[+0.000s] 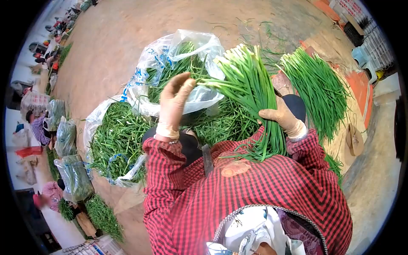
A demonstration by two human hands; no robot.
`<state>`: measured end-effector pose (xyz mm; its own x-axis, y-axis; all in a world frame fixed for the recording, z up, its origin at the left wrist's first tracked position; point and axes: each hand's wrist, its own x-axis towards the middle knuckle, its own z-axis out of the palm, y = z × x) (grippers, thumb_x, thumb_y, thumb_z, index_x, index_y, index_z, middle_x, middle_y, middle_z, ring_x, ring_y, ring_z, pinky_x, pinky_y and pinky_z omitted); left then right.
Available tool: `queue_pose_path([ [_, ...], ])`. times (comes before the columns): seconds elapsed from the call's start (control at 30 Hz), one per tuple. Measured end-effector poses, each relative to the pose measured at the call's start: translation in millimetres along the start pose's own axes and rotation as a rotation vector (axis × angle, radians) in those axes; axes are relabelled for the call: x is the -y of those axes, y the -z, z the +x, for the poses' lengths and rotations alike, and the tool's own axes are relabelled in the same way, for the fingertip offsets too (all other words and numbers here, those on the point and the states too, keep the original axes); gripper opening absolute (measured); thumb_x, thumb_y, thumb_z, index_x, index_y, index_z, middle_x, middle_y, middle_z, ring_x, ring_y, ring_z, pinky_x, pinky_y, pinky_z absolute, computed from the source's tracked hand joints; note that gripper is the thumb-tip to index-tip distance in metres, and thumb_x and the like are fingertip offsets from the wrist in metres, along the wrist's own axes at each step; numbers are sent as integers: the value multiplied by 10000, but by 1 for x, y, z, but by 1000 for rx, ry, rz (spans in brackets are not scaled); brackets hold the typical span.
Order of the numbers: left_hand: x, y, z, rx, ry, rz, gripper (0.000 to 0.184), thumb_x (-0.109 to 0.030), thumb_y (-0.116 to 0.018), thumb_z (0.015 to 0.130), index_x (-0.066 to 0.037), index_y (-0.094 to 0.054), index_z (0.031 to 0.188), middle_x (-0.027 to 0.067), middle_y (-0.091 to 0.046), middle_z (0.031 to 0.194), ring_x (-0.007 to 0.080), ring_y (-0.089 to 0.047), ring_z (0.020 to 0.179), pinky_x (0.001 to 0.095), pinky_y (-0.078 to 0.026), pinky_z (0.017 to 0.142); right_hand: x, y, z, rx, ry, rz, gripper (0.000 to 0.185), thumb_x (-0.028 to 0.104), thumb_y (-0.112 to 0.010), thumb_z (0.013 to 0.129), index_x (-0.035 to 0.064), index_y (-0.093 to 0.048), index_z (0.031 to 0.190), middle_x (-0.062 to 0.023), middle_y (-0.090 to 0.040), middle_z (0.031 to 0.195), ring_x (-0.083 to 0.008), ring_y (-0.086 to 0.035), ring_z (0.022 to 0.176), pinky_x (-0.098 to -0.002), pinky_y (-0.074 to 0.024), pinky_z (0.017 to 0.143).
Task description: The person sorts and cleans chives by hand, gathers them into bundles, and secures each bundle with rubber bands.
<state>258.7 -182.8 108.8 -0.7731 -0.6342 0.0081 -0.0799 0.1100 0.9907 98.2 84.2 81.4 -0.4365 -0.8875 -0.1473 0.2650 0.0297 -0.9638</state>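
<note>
My right hand [280, 115], in a pale glove, is wrapped round a thick bunch of green garlic chives [250, 76]. Its pale cut ends point up and away, while the leaf tips hang down over my red checked smock [259, 191]. To the left of the bunch, my gloved left hand [175, 100] is raised with fingers and thumb curled together near a few stalks that stick out. Whether a stalk lies between those fingertips is too small to tell. Behind that hand stands an open clear plastic bag [197, 36] of loose greens.
A second bag of greens [117, 136] sits at the left, and loose leaves [229, 121] lie in front of me. A large pile of chives [316, 87] rests at the right, near a sandal [353, 140]. Other people [40, 127] sit along the left wall beside filled bags [74, 178].
</note>
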Motion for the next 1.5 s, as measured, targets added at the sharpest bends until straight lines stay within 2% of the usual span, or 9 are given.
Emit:
queue_pose_path([
  [0.37,4,-37,-3,158,207,-358,476,-410,-572,957,-2,-589,1202,15,-604,708,76,-525,562,215,-430,529,-5,1,-1,16,-29,-70,573,120,-670,814,13,-461,1337,-43,-604,1068,-120,-565,894,-286,-484,776],
  [0.6,11,-41,1,137,178,-397,356,-130,-612,911,13,-551,1232,53,-638,773,87,-572,608,217,-482,552,-18,-2,6,-33,265,-177,536,196,-694,811,5,-497,1271,-87,-630,1009,-135,-593,732,-266,-504,668],
  [0.7,13,-21,-2,-30,17,-433,401,-59,-607,904,15,-506,1284,56,-629,814,92,-566,648,229,-485,603,-1,4,-3,-5,-28,-6,534,231,-696,793,0,-524,1242,-91,-639,1017,-143,-598,733,-273,-509,677],
  [0.87,62,41,0,-360,-1,471,296,-33,-603,860,-22,-619,1155,35,-647,836,105,-572,680,246,-492,674,8,13,-10,-59,28,155,466,143,-657,794,0,-520,1216,-101,-640,971,-156,-605,734,-288,-515,661],
  [0.93,84,40,-6,-176,-18,821,358,-128,-705,788,-62,-653,1136,96,-659,1074,200,-620,1033,325,-474,926,11,10,-5,10,53,131,459,152,-669,803,0,-525,1212,-92,-637,960,-151,-604,726,-292,-513,661],
  [1.07,60,-16,-17,392,156,-408,983,-288,-796,781,-46,-193,1519,167,-338,1508,276,-310,1406,383,-254,1134,8,-2,15,180,6,-77,472,166,-672,837,-4,-500,1243,-73,-624,952,-126,-599,740,-281,-508,668],
  [1.17,53,-48,-11,407,19,-748,974,-272,-816,754,-81,-220,1500,119,-389,1444,254,-380,1332,391,-301,1105,-3,-31,26,58,284,-686,840,267,-704,798,-27,-265,1450,-189,-642,1090,-274,-668,891,-369,-533,787],
  [1.23,38,-54,-13,371,66,-890,725,-266,-777,803,-62,-398,1386,70,-535,1277,210,-502,1201,391,-387,1041,15,-57,24,29,-48,-1131,993,392,-666,792,-71,-108,1470,-305,-544,1237,-394,-640,996,-407,-536,830],
  [1.5,40,-47,-4,221,128,-1027,595,-242,-653,867,3,-448,1370,141,-610,1225,237,-602,1098,388,-491,968,23,-77,20,199,178,-1320,911,534,-651,803,-52,-289,1400,-233,-611,1080,-377,-654,915,-429,-532,758],
])
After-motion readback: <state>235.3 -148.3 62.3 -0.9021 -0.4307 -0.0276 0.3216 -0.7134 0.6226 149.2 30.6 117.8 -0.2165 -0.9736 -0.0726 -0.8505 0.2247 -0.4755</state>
